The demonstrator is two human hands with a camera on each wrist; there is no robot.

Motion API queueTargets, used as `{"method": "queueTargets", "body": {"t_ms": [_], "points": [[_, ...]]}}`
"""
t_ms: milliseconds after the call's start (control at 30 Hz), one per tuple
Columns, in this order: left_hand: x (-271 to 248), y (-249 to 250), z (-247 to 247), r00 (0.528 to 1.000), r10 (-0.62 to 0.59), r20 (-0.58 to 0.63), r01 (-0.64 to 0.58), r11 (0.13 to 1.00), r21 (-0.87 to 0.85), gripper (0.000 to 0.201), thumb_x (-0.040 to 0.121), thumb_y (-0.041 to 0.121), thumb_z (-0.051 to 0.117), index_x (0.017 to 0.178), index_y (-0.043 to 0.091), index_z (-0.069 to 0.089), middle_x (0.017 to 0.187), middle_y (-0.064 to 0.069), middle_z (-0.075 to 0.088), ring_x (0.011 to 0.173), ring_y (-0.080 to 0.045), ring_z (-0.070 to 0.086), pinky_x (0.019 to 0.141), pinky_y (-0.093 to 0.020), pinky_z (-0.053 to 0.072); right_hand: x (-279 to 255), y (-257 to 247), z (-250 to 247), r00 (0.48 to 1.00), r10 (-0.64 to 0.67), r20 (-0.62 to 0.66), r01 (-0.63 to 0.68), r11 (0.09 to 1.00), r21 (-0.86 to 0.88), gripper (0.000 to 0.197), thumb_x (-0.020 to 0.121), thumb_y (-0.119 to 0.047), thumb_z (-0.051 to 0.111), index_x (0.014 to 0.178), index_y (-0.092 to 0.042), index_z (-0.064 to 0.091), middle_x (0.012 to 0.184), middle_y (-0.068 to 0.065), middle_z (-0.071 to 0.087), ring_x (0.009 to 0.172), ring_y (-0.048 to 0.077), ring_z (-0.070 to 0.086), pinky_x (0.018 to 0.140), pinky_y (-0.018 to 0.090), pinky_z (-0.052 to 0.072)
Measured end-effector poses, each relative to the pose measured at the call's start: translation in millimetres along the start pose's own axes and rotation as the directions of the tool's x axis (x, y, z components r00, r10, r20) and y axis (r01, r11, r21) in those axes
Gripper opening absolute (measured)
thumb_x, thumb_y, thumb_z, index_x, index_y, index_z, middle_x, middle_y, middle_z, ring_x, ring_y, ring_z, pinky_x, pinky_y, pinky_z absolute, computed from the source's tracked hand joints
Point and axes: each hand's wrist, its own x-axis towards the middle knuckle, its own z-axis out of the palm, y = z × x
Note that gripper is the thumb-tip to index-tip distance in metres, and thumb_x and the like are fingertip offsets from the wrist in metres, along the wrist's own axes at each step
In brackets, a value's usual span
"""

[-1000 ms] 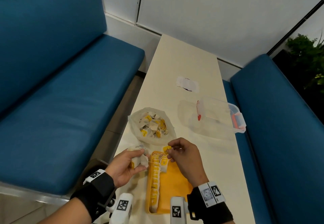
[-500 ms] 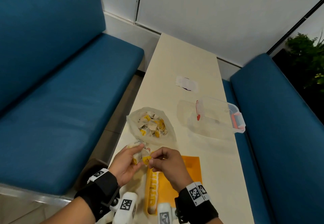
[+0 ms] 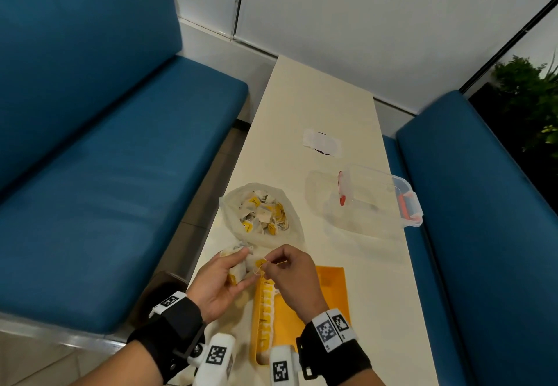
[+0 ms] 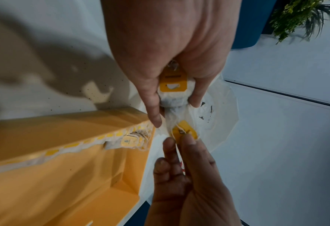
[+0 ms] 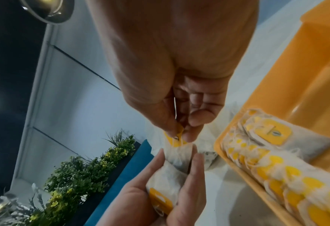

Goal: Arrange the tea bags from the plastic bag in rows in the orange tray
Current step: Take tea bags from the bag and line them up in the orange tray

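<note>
Left grip [image 3: 222, 277] on tea bags [image 3: 237, 270], plastic bag [image 3: 261, 215], clear box [image 3: 379, 196] beyond

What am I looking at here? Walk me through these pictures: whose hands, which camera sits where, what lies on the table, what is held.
No machine: a person works bare-handed, with one camera on the head and one strapped to each wrist. The head view looks down a long table. On it lie a plastic bag of tea bags, a clear container and the orange tray, one row already laid along its left edge. The left hand holds a small bunch of tea bags. The right hand pinches a yellow tag on one of them.
</note>
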Motion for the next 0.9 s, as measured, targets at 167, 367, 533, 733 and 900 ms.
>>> {"method": "queueTargets", "body": {"t_ms": [167, 367, 533, 733, 900], "points": [[-2, 0, 0, 1.0, -0.017, -0.008, 0.016, 0.999, -0.028, 0.037, 0.092, 0.009, 0.069, 0.128, 0.002, 0.064, 0.111, -0.016, 0.075, 0.099, -0.027, 0.075, 0.08, -0.048, 0.064, 2, -5, -18, 0.995, -0.089, -0.036, 0.086, 0.993, -0.084, 0.013, 0.084, -0.013, 0.075, 0.082, -0.024, 0.07, 0.076, -0.003, 0.07, 0.072, 0.007, 0.065, 0.068, 0.02, 0.054], [1, -3, -10, 0.998, -0.035, -0.061, 0.038, 0.998, 0.047, 0.032, 0.091, 0.005, 0.071, 0.121, 0.002, 0.063, 0.107, -0.017, 0.071, 0.096, -0.027, 0.074, 0.073, -0.042, 0.064, 3, -4, -50, 0.996, -0.054, 0.075, 0.074, 0.954, -0.292, 0.011, 0.086, -0.013, 0.071, 0.08, -0.022, 0.068, 0.08, -0.006, 0.069, 0.067, 0.004, 0.065, 0.062, 0.019, 0.05], [4, -9, -15, 0.996, 0.028, -0.087, -0.012, 0.983, 0.181, 0.024, 0.091, 0.004, 0.071, 0.113, 0.004, 0.063, 0.094, -0.013, 0.072, 0.088, -0.024, 0.07, 0.08, -0.041, 0.063, 0, 33, -56, 0.981, 0.123, 0.152, -0.051, 0.911, -0.409, 0.011, 0.09, -0.006, 0.057, 0.085, -0.015, 0.059, 0.078, 0.007, 0.071, 0.058, 0.005, 0.066, 0.057, 0.028, 0.053], [7, -14, -16, 0.992, 0.071, -0.104, -0.039, 0.958, 0.284, 0.02, 0.089, 0.001, 0.073, 0.107, 0.006, 0.065, 0.086, -0.011, 0.071, 0.079, -0.021, 0.068, 0.086, -0.043, 0.061, -2, 56, -50, 0.961, 0.173, 0.216, -0.055, 0.884, -0.464, 0.022, 0.086, -0.001, 0.061, 0.08, -0.022, 0.062, 0.068, -0.002, 0.067, 0.06, 0.008, 0.069, 0.059, 0.026, 0.055], [13, -20, -16, 0.984, 0.102, -0.145, -0.04, 0.926, 0.375, 0.032, 0.085, 0.003, 0.079, 0.114, 0.005, 0.065, 0.092, -0.015, 0.075, 0.078, -0.023, 0.072, 0.074, -0.037, 0.062, 6, 60, -46, 0.892, 0.291, 0.346, -0.111, 0.883, -0.456, 0.015, 0.086, 0.002, 0.064, 0.083, -0.013, 0.065, 0.056, -0.002, 0.065, 0.048, 0.006, 0.063, 0.055, 0.02, 0.05]]}}
